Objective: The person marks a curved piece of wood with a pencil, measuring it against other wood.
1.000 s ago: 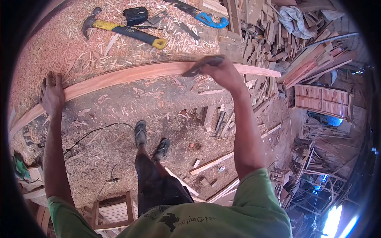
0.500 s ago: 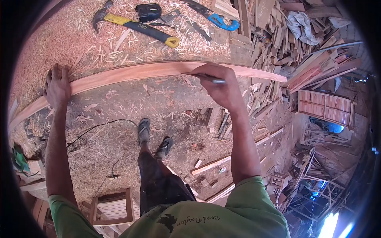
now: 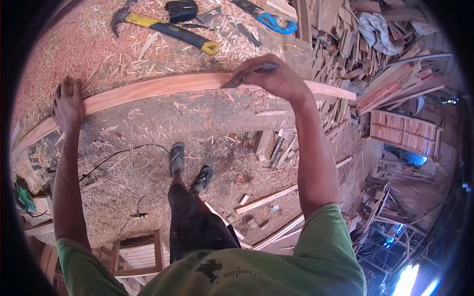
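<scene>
A long, pale-pink curved wooden strip (image 3: pixel 148 92) arcs across the bench from the far left to the right. My left hand (image 3: pixel 68 107) lies over its left part, gripping it with the fingers reaching past the far edge. My right hand (image 3: pixel 274 78) is closed around a thin, dark, flat metal blade (image 3: pixel 234 83), whose exact kind is unclear. The blade's tip points left and overlaps the strip's near edge right of its middle. The palm side of the right hand is hidden.
Beyond the strip, a yellow-and-black hammer (image 3: pixel 170 30), a black tape measure (image 3: pixel 181 11) and a blue-handled saw (image 3: pixel 276 23) lie among wood shavings. Scrap wood (image 3: pixel 345 54) is heaped at the right. A dark cable (image 3: pixel 116 159) and loose battens (image 3: pixel 266 199) lie on the floor.
My right hand has moved slightly up and left, turning so more of the blade shows. My left hand stays on the strip, and the whole view has shifted a little.
</scene>
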A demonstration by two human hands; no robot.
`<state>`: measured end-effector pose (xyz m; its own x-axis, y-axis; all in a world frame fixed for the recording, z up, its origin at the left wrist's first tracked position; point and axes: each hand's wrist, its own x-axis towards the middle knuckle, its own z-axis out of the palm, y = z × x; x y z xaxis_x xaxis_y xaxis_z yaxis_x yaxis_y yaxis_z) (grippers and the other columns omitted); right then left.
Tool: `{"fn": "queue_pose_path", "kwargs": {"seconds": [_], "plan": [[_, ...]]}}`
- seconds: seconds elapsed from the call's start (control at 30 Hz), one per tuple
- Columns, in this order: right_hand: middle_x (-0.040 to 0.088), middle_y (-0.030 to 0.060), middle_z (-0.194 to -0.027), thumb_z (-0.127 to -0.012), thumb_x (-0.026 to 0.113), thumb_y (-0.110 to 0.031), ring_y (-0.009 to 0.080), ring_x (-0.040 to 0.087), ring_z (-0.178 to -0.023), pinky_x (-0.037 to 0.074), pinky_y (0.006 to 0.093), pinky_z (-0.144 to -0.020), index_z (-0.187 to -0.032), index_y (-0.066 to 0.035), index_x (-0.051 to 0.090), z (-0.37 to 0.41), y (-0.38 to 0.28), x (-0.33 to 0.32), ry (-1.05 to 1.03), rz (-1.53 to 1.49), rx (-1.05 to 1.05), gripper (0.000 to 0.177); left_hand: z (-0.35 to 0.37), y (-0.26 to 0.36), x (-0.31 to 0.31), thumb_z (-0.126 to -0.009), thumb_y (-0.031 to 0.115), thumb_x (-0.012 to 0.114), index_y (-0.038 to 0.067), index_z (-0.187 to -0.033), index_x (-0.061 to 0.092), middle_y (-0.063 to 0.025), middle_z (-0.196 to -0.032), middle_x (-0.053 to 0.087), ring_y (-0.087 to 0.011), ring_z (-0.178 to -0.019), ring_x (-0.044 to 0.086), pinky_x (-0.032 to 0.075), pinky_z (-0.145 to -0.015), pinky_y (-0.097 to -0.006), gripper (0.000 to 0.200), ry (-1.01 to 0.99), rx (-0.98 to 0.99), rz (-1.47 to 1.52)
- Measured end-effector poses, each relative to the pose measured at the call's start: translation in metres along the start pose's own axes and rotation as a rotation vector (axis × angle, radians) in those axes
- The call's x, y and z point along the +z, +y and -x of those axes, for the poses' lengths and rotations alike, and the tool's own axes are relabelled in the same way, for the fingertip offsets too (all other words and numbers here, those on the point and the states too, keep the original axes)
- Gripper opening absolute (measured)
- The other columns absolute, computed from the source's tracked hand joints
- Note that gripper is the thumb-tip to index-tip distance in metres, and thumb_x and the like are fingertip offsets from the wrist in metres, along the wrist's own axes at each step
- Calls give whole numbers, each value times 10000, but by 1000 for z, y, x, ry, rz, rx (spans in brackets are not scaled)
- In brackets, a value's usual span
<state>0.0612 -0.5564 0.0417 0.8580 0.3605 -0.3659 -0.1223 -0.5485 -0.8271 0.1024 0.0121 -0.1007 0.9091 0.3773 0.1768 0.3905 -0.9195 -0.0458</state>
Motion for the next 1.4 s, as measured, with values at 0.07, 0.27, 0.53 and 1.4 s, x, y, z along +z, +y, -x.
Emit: {"fn": "queue_pose_path", "kwargs": {"seconds": [0.07, 0.27, 0.53, 1.4], "plan": [[839, 65, -1035, -898, 759, -61, 160, 762, -984, 603, 325, -902, -1149, -69, 862, -7, 6, -6, 15, 32, 68, 271, -8, -2, 6, -1071, 732, 419, 306, -1680, 497, -132, -1704, 509, -422, -1519, 512, 313, -1274, -616, 747, 4, 14, -23], [828, 102, -1038, -904, 707, -75, 200, 764, -928, 608, 331, -846, -1098, 1, 833, -10, 30, 10, 79, -92, 75, 244, -13, -7, 9, -1084, 716, 423, 290, -1635, 556, -144, -1653, 556, -435, -1480, 545, 319, -1258, -627, 709, 27, 73, 77], [821, 90, -1080, -1015, 655, 11, 139, 747, -942, 589, 303, -821, -1270, -41, 809, 136, 54, 114, 771, -131, 109, 303, -14, -17, 22, -1108, 697, 423, 279, -1690, 478, -173, -1731, 455, -440, -1548, 478, 255, -1301, -629, 719, 13, 99, 122], [815, 114, -1096, -925, 795, 82, 197, 775, -1010, 588, 312, -889, -1148, -49, 841, 182, 146, -76, 715, 137, -122, 263, 104, 254, -67, -1075, 348, 623, 105, -1500, 646, -214, -1585, 570, -421, -1459, 547, 450, -1193, -563, 490, 65, 590, 351]]}}
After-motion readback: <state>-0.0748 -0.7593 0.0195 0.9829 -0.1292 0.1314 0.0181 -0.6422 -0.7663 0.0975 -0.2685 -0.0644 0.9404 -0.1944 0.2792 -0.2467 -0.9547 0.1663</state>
